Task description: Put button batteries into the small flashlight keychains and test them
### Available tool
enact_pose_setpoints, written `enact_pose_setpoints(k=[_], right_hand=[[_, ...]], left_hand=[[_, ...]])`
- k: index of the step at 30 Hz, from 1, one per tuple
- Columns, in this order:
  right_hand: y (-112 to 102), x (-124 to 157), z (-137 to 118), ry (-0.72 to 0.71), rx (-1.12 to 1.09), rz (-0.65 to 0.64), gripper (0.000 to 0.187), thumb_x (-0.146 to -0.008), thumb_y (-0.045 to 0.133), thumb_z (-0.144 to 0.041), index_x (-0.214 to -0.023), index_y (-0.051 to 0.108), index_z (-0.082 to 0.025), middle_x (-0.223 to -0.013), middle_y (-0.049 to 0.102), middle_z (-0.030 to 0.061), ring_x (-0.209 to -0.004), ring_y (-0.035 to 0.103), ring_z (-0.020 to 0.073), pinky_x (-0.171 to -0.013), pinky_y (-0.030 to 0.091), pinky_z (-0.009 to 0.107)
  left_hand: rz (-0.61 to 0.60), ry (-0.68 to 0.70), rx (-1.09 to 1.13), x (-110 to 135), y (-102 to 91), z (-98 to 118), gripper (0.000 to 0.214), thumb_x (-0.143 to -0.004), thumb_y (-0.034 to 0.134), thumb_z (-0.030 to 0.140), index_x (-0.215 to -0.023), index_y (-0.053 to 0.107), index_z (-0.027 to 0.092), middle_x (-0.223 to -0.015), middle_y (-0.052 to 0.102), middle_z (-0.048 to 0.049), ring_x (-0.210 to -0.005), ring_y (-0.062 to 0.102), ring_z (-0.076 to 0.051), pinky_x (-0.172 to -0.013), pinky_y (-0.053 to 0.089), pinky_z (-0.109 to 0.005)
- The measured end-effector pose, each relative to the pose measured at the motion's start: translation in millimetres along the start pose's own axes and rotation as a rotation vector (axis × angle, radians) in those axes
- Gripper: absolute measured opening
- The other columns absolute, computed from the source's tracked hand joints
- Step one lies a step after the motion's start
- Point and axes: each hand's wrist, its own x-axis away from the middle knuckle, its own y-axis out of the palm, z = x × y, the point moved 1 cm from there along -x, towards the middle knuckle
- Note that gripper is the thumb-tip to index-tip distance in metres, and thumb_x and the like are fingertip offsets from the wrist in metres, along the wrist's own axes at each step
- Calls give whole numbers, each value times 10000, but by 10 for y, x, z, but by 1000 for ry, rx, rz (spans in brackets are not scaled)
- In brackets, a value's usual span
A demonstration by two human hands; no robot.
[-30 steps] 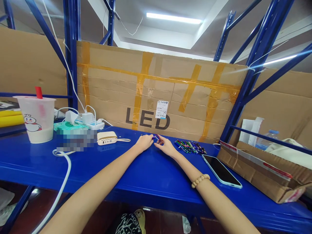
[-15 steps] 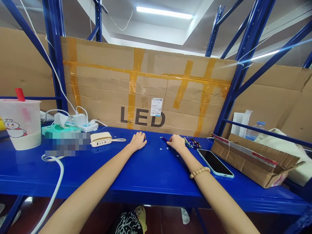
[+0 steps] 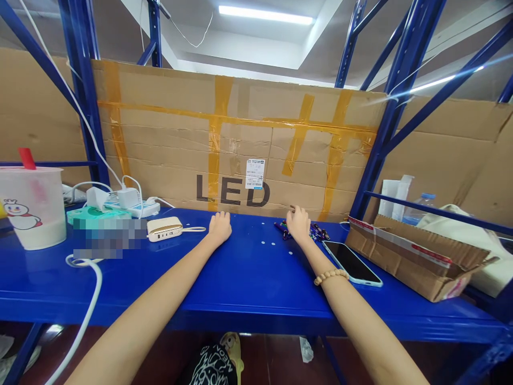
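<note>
My left hand [image 3: 220,228] rests on the blue tabletop [image 3: 248,278], its fingers drawn together and curled, with nothing visible in them. At the right, my right hand [image 3: 298,225] is held over a pile of small shiny dark, purple and green pieces [image 3: 319,232]. Its fingers are closed, and a small dark tip shows at the fingertips; I cannot make out its kind. Some purple pieces [image 3: 280,226] lie just left of this hand. Part of the pile is hidden behind the hand and wrist.
A phone [image 3: 352,263] and an open cardboard box [image 3: 404,259] lie at the right. On the left are a cream power bank [image 3: 164,229], a power strip [image 3: 149,207], a drink cup [image 3: 34,208] and a white cable [image 3: 90,310]. A cardboard panel [image 3: 176,149] stands behind.
My right hand has moved right and up from the purple piece it was touching, its fingers now raised. My left hand has shifted slightly left and its spread fingers have curled in.
</note>
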Motion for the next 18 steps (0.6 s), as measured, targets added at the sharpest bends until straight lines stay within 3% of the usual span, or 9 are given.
enact_pose_setpoints(k=[3, 7, 10, 15, 18], right_hand=[[-60, -60, 71, 32, -154, 131, 387, -829, 291, -176, -1150, 507, -164, -1106, 550, 116, -1041, 444, 247, -834, 312, 367], [-123, -137, 190, 94, -212, 194, 391, -780, 318, -170, -1111, 525, -162, -1087, 555, 111, -1017, 440, 249, -830, 305, 363], [-225, -208, 290, 149, -249, 262, 389, -765, 322, -166, -1102, 516, -157, -1078, 554, 113, -1009, 445, 245, -833, 309, 363], [-461, -316, 464, 298, -351, 550, 398, -785, 271, -143, -1128, 472, -121, -1064, 561, 133, -1035, 464, 239, -861, 321, 352], [-472, -347, 537, 390, -439, 529, 417, -781, 246, -117, -1135, 463, -86, -1097, 557, 154, -1037, 489, 226, -876, 334, 326]], left_hand=[[16, -102, -21, -34, 0, -186, 413, -799, 281, 65, -1180, 441, 82, -1187, 492, -193, -1106, 450, -297, -907, 332, -402], [-8, -108, -22, -62, 40, -331, 420, -803, 290, 67, -1183, 456, 138, -1194, 517, -150, -1138, 441, -279, -896, 351, -390], [-10, -55, -11, -92, 46, -305, 399, -834, 265, 92, -1166, 471, 172, -1207, 518, -119, -1138, 445, -248, -899, 351, -374], [27, 100, 40, -156, 0, -189, 321, -859, 275, 154, -1069, 516, 182, -1150, 537, -101, -1095, 464, -231, -881, 356, -355], [38, 138, 46, -170, -9, -159, 280, -845, 306, 163, -1017, 526, 178, -1116, 545, -96, -1074, 471, -230, -872, 358, -353]])
